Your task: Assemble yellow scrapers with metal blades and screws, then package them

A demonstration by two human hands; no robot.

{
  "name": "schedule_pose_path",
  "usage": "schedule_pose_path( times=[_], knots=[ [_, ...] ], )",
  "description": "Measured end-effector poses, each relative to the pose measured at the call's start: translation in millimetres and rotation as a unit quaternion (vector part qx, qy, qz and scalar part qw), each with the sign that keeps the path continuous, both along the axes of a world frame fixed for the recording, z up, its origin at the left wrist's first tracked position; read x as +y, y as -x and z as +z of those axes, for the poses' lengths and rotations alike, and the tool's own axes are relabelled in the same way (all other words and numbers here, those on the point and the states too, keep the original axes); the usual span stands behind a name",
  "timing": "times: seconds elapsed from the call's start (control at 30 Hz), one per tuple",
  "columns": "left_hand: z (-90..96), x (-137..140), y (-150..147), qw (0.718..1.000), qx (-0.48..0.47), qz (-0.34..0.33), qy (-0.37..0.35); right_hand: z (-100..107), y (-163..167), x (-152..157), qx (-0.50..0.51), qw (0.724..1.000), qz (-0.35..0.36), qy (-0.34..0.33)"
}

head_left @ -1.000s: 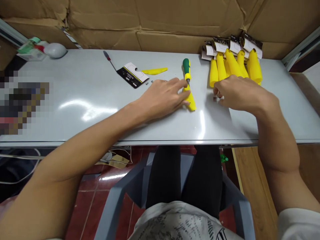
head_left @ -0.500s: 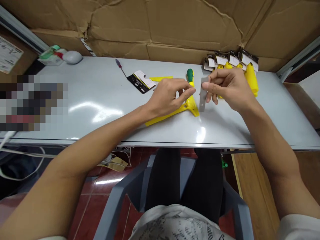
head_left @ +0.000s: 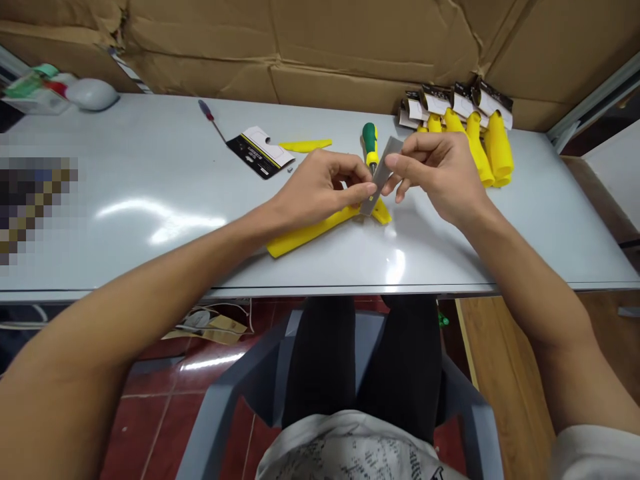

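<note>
A flat grey metal blade (head_left: 381,175) with small holes is held at a slant between both hands. My right hand (head_left: 443,170) pinches its upper end between thumb and fingers. The thumb and fingertips of my left hand (head_left: 320,187) close on its lower part. Below them, a yellow plastic scraper handle (head_left: 300,239) lies on the table, partly covered by my left hand. Just behind the blade lies a screwdriver (head_left: 370,141) with a green and yellow handle; its tip is hidden.
A black and white cardboard package (head_left: 260,152), a yellow strip (head_left: 306,145) and a purple-handled screwdriver (head_left: 210,115) lie behind my left hand. Several yellow handles (head_left: 499,150) with header cards stand at the back right. A cardboard wall (head_left: 345,47) closes off the table's back.
The blade has moved left and tilted from nearly upright to a slant. My left hand, previously apart from it, now grips its lower part. The view has shifted slightly right.
</note>
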State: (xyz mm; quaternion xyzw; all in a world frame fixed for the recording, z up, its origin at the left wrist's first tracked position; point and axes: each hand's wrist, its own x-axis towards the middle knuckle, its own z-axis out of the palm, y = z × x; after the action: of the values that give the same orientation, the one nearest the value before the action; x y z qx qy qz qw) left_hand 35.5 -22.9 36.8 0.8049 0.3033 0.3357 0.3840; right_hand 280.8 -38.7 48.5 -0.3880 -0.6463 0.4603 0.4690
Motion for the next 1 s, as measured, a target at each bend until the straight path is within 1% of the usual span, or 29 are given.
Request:
schedule_pose_path(
  times=[0.13, 0.23, 0.4, 0.53, 0.63, 0.73, 0.8, 0.9, 1.0],
  knots=[
    [1.3, -3.3, 0.3, 1.0, 0.022, 0.022, -0.002, 0.8, 4.5, -1.0, 0.034, 0.999, -0.018, -0.012],
    [1.2, -3.5, 0.5, 0.999, 0.029, 0.022, -0.006, 1.0, 6.8, -2.3, 0.062, 0.997, -0.028, -0.02],
    [1.0, -4.3, -0.8, 0.997, 0.058, 0.039, -0.013, -2.0, 7.4, -4.2, 0.024, 0.997, -0.048, -0.049],
    [-0.1, -4.7, -2.2, 0.996, 0.079, 0.044, -0.019, -5.9, 9.8, -6.8, 0.012, 0.994, -0.072, -0.076],
    [-2.1, -3.8, -1.9, 0.996, 0.067, 0.047, -0.029, -9.8, 11.1, -8.0, -0.015, 0.99, -0.095, -0.107],
    [-3.7, -1.8, -0.4, 0.998, 0.041, 0.047, -0.017, -13.1, 9.5, -7.2, -0.033, 0.987, -0.109, -0.111],
    [-3.6, 0.8, 1.2, 0.999, 0.012, 0.028, 0.015, -13.2, 7.1, -6.2, -0.003, 0.991, -0.09, -0.097],
    [-1.3, 5.8, 4.4, 0.996, -0.039, -0.022, 0.076, -9.6, 3.5, -5.8, 0.054, 0.996, -0.015, -0.064],
    [2.3, 8.2, 6.7, 0.99, -0.052, -0.065, 0.11, -5.6, 2.4, -7.5, 0.067, 0.996, 0.048, -0.035]
  ],
)
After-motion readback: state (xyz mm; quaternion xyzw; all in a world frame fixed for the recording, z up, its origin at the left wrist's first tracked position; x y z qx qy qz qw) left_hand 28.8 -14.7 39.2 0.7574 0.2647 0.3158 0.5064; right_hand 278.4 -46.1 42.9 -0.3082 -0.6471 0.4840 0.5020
